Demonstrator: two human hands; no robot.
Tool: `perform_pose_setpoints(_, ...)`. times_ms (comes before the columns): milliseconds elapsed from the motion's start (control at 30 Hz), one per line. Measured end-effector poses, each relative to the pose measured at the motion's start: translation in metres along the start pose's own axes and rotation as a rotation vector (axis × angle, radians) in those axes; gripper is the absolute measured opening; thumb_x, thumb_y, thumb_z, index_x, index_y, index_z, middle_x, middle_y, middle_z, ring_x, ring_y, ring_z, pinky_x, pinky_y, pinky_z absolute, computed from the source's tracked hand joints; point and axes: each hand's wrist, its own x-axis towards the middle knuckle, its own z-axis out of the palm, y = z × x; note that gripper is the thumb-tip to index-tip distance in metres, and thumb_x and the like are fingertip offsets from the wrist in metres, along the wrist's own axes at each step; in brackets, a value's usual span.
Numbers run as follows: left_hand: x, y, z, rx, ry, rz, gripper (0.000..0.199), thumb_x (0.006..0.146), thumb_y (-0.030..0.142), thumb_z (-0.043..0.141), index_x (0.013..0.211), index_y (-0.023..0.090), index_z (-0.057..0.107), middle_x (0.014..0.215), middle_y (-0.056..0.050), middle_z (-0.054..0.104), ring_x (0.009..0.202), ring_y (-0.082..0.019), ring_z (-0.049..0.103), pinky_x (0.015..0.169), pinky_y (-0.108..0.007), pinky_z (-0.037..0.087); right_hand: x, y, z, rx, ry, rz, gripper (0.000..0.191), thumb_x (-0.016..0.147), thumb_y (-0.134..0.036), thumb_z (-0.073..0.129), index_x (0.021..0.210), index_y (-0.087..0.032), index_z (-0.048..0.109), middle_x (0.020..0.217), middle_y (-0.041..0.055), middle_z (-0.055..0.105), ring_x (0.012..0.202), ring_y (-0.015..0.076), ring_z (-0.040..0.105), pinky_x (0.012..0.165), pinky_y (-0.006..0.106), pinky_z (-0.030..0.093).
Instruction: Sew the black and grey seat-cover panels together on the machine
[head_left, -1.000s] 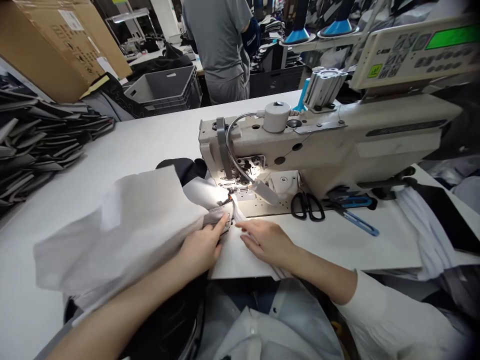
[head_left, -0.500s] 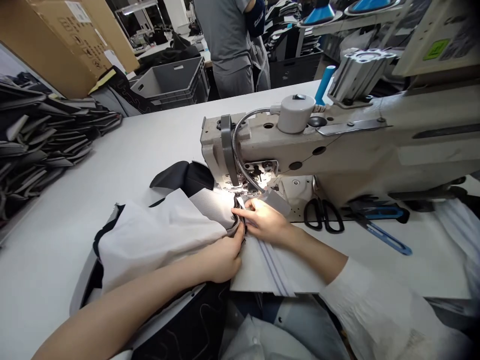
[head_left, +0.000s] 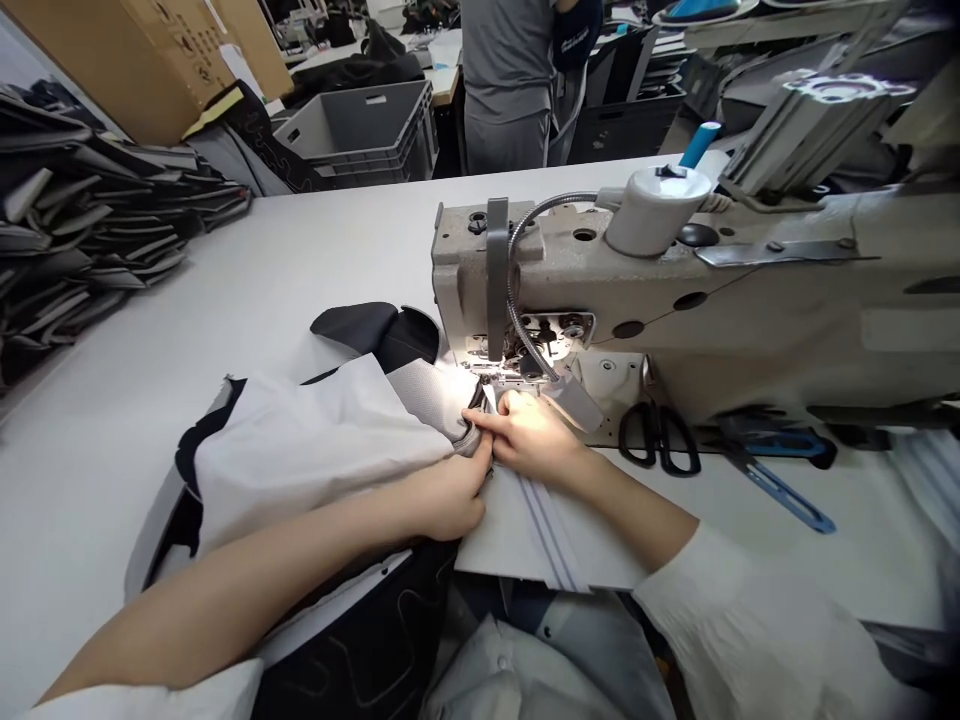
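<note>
A black-and-white padded fabric piece (head_left: 315,440) lies bunched on the table, its edge running in under the lit needle area of the sewing machine (head_left: 517,270). My left hand (head_left: 450,495) is closed on the fabric edge, thumb and fingers pinching it just in front of the presser foot. Close against it, my right hand (head_left: 532,435) grips the same edge from the right, with the index finger stretched across the fabric. The needle itself is too small to make out. Part of the fabric hangs dark and stitched over the table's front edge.
Black-handled scissors (head_left: 658,430) and a blue-handled cutting tool (head_left: 787,490) lie right of the machine base. Stacked fabric pieces (head_left: 90,220) fill the left. Behind the table are a grey crate (head_left: 360,130), a cardboard box (head_left: 165,60) and a standing person (head_left: 506,90).
The view has shifted, so the machine sits further right in the picture. Both hands stay on the fabric edge at the needle area, with little visible change in their grip.
</note>
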Motion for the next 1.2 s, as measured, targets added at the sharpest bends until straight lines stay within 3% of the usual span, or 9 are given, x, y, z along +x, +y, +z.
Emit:
perform_pose_setpoints(133, -0.001, -0.012, -0.005, -0.121, -0.016, 0.121, 0.090, 0.069, 0.016, 0.045, 0.146, 0.006, 0.000, 0.133, -0.022, 0.046, 0.114, -0.033, 0.051, 0.089, -0.036, 0.043, -0.010, 0.013, 0.009, 0.129, 0.105, -0.086, 0.049, 0.087, -0.024, 0.045, 0.135, -0.031, 0.043, 0.096, 0.0059, 0.057, 0.083, 0.0176, 0.053, 0.073, 0.029, 0.041)
perform_pose_setpoints(200, -0.004, -0.021, -0.008, -0.202, -0.014, 0.191, 0.090, 0.068, 0.016, 0.045, 0.147, 0.010, 0.002, 0.143, -0.017, 0.035, 0.123, -0.032, 0.043, 0.095, -0.034, 0.038, -0.017, 0.024, 0.016, 0.214, 0.223, -0.036, 0.047, 0.091, -0.028, 0.039, 0.139, -0.029, 0.038, 0.104, 0.0055, 0.060, 0.092, 0.0185, 0.054, 0.081, 0.031, 0.043)
perform_pose_setpoints(333, -0.009, -0.032, -0.012, -0.322, -0.033, 0.211, 0.090, 0.067, 0.016, 0.045, 0.147, 0.016, 0.004, 0.135, -0.010, 0.047, 0.119, -0.029, 0.046, 0.091, -0.031, 0.040, -0.018, 0.033, 0.028, 0.165, 0.389, 0.122, 0.036, 0.092, -0.027, 0.037, 0.121, -0.022, 0.058, 0.099, 0.0071, 0.063, 0.092, 0.0196, 0.057, 0.085, 0.032, 0.044)
perform_pose_setpoints(467, -0.008, -0.033, -0.012, -0.315, -0.049, 0.201, 0.091, 0.067, 0.016, 0.046, 0.147, 0.018, 0.004, 0.126, -0.008, 0.054, 0.109, -0.027, 0.052, 0.084, -0.030, 0.042, -0.007, 0.022, 0.032, 0.022, 0.367, 0.107, 0.031, 0.091, -0.026, 0.041, 0.113, -0.018, 0.061, 0.093, 0.0082, 0.062, 0.085, 0.0211, 0.057, 0.079, 0.033, 0.045)
perform_pose_setpoints(667, -0.008, -0.028, -0.004, -0.366, 0.043, 0.206, 0.090, 0.065, 0.015, 0.045, 0.147, 0.013, 0.008, 0.111, -0.009, 0.061, 0.101, -0.026, 0.054, 0.078, -0.029, 0.043, 0.001, 0.011, 0.031, 0.050, 0.293, 0.028, 0.029, 0.090, -0.020, 0.043, 0.113, -0.018, 0.060, 0.094, 0.0055, 0.062, 0.081, 0.0171, 0.056, 0.068, 0.026, 0.043)
perform_pose_setpoints(900, 0.006, -0.025, -0.005, -0.425, 0.065, 0.163, 0.090, 0.064, 0.014, 0.046, 0.147, 0.012, 0.011, 0.129, -0.013, 0.050, 0.103, -0.026, 0.053, 0.085, -0.032, 0.043, 0.006, 0.017, 0.019, -0.220, 0.221, 0.030, 0.036, 0.089, -0.025, 0.045, 0.123, -0.017, 0.056, 0.090, 0.0093, 0.060, 0.078, 0.0199, 0.053, 0.071, 0.030, 0.041)
perform_pose_setpoints(1000, 0.016, -0.025, -0.011, -0.413, 0.035, 0.156, 0.091, 0.066, 0.015, 0.045, 0.147, 0.012, 0.005, 0.120, -0.012, 0.056, 0.093, -0.024, 0.056, 0.082, -0.033, 0.044, 0.008, 0.021, 0.020, -0.179, 0.215, 0.045, 0.036, 0.090, -0.027, 0.045, 0.123, -0.020, 0.056, 0.088, 0.0079, 0.061, 0.076, 0.0183, 0.053, 0.072, 0.028, 0.041)
perform_pose_setpoints(1200, 0.022, -0.025, -0.026, -0.385, 0.026, 0.152, 0.091, 0.068, 0.016, 0.045, 0.147, 0.015, 0.002, 0.097, -0.005, 0.064, 0.072, -0.020, 0.057, 0.071, -0.032, 0.046, -0.001, 0.022, 0.019, -0.137, 0.341, 0.067, 0.034, 0.092, -0.028, 0.040, 0.118, -0.019, 0.059, 0.092, 0.0089, 0.063, 0.084, 0.0205, 0.055, 0.087, 0.034, 0.039)
